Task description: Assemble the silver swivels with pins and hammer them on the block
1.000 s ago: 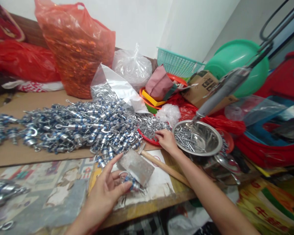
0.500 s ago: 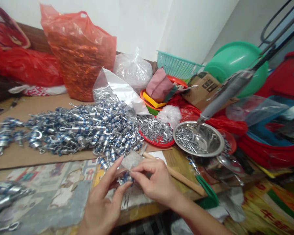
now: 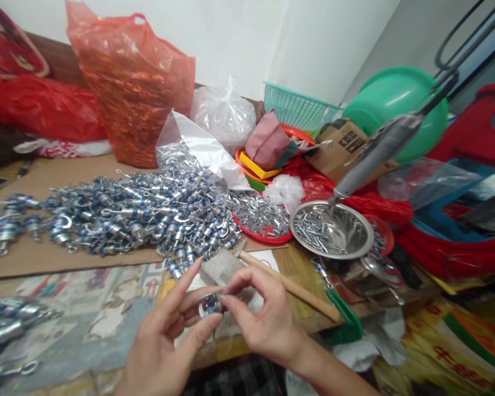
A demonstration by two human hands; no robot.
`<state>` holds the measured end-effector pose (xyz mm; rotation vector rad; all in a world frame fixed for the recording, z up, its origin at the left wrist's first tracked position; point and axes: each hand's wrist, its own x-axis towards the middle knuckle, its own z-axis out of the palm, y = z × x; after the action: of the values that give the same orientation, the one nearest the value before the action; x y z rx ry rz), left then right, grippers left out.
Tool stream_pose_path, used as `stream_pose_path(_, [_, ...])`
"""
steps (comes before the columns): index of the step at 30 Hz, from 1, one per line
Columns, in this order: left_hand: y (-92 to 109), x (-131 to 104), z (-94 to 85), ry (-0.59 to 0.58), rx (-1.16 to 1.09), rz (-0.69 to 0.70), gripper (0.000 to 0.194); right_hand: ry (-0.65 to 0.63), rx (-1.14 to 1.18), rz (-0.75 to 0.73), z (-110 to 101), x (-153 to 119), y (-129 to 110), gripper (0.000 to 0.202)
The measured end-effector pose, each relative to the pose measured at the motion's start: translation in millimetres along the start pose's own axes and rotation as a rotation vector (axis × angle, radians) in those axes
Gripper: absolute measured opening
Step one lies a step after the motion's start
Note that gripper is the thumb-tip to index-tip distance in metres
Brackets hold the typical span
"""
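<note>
- While the worktop [image 3: 299, 264] carries the work, the held fitting itself is raised above its front edge, between the two hands.
- Pile of fittings [image 3: 144, 214]: lies on cardboard at the left; hooks and eyes overlap, so pieces probably snag when drawn out.
- Steel bowl [image 3: 350, 228]: at the right, holding loose metal pins.
- Red tray [image 3: 264, 238]: just beside the bowl, heaped with small metal pieces.
- Left hand [image 3: 165, 333]: curled, with the fitting held between thumb and fingers.
- Right hand [image 3: 268, 313]: thumb and forefinger drawn together at the fitting's near-right side; cannot tell whether a small piece sits between the tips.
- Metal block [image 3: 218, 267]: behind the hands, near the hammer [image 3: 291, 285]; partly hidden.
- Blue-and-silver fitting [image 3: 209, 306]: judged stiff, fairly dense for its bulk and not fragile; the smooth metal may slip or roll under the fingers. Best hold, in judgement, is around the banded body, leaving the curved hook and the end free. Fine detail is blurred.
</note>
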<state>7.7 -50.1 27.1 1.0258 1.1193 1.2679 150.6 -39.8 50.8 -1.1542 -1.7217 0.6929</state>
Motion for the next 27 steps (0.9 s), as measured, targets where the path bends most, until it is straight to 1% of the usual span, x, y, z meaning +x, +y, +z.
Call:
stream_pose_path(2, [6,-4,0.8,0.008,0.039,-0.024,0.054,0.042,0.036,0.038,3,-5,0,0.009])
stream_pose_path(4, [8,-6,0.6,0.012,0.105,-0.007,0.051,0.082,0.062,0.062,5,-9,-1,0.01])
stream_pose_path(6, [8,-7,-0.9,0.013,0.171,0.043,0.049,0.105,0.077,0.065,7,-12,-1,0.011])
stream_pose_path(9, [6,-6,-5.4,0.003,0.26,0.156,0.046,0.09,0.06,0.042,6,-15,-1,0.013])
stream_pose_path(11, [6,-4,-9.7,-0.042,0.337,0.239,0.05,0.072,0.04,0.004,5,-16,0,0.014])
stream_pose_path(13, [6,0,-13.9,-0.126,0.412,0.311,0.055,0.067,0.035,-0.037,5,-18,1,0.014])
stream_pose_path(15, [8,4,-17.0,-0.207,0.458,0.357,0.06,0.082,0.044,-0.032,6,-19,2,0.015])
stream_pose_path(16, [9,6,-17.8,-0.221,0.467,0.372,0.06,0.094,0.054,-0.011,7,-20,3,0.015])
stream_pose_path(18, [11,6,-18.3,-0.185,0.471,0.383,0.058,0.118,0.073,0.044,9,-22,4,0.016])
stream_pose_path(21, [13,1,-17.0,-0.029,0.483,0.356,0.054,0.134,0.085,0.076,11,-24,6,0.017])
stream_pose_path(23, [15,-3,-16.0,0.043,0.503,0.339,0.054,0.13,0.082,0.072,11,-26,7,0.018])
stream_pose_path(24, [16,-4,-15.6,0.054,0.509,0.336,0.054,0.129,0.08,0.067,11,-27,7,0.018])
stream_pose_path(27, [18,-3,-15.3,0.031,0.498,0.318,0.047,0.131,0.095,0.061,10,-28,7,0.019])
